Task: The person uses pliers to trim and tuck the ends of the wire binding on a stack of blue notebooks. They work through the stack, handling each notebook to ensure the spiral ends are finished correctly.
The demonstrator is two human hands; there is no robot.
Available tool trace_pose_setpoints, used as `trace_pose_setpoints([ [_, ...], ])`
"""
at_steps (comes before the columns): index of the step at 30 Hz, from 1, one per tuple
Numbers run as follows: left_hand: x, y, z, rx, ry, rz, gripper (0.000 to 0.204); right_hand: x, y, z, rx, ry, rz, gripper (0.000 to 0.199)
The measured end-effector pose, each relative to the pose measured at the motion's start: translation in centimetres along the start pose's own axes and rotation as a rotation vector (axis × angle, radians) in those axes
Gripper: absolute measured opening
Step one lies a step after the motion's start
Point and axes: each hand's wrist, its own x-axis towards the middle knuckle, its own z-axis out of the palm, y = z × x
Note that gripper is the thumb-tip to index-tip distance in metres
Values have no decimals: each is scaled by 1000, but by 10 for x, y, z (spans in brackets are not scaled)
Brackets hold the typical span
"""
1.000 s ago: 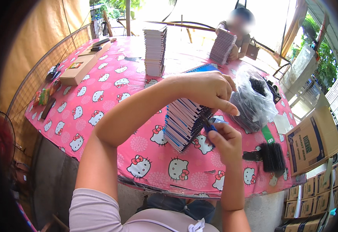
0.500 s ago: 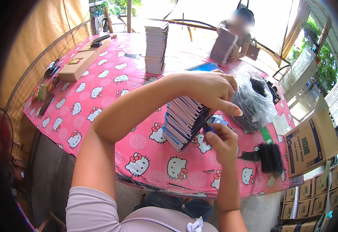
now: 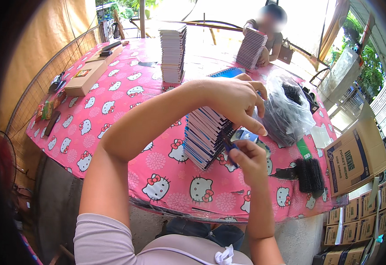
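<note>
A row of small spiral notebooks (image 3: 204,137), their page edges white with blue covers between, stands packed on the table in front of me. My left hand (image 3: 241,99) arches over the row's right side, thumb stretched out and fingers curved apart, with nothing visible in its grasp. My right hand (image 3: 248,159) is closed on a small dark-blue-handled hand tool (image 3: 229,145), probably pliers or a cutter. Its tip meets the black coils at the row's near right end; the exact contact is too small to tell. A notebook with a blue picture cover (image 3: 249,136) shows beneath my left thumb.
Behind my left hand lies a blue spiral notebook (image 3: 228,72). A tall notebook stack (image 3: 172,55) stands farther back. Right are a plastic bag of black coils (image 3: 285,117), loose black coils (image 3: 310,176) and an open carton (image 3: 356,154). Across the table a person (image 3: 274,39) handles another stack (image 3: 250,48).
My right hand and the tool have shifted slightly left and tilted at the coils. More of the blue picture cover shows under my left hand. The view has moved a little.
</note>
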Motion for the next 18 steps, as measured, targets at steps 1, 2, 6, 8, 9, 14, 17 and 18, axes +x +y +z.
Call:
trace_pose_setpoints([
  [1, -1, 0, -1, 0, -1, -2, 64, 2, 1, -7, 175, -93, 106, 23],
  [2, -1, 1, -1, -1, -2, -9, 63, 4, 3, -14, 350, -187, 211, 23],
  [6, -2, 0, -1, -18, -5, -13, 62, -5, 7, 1, -116, 11, -83, 32],
  [8, -3, 1, -1, -15, -2, -9, 61, -7, 14, 6, -717, 254, -633, 40],
  [9, -2, 1, 0, -16, 7, -6, 61, -7, 14, 7, -790, 307, -699, 40],
  [14, -4, -1, 0, -25, -6, -26, 60, -5, 16, 13, -634, 194, -501, 35],
  [17, 2, -2, 2, 11, -2, 15, 60, 2, 17, -18, 56, -126, 134, 30],
  [18, 2, -3, 3, 35, -3, 31, 59, -1, 10, -12, 314, -146, 270, 33],
])
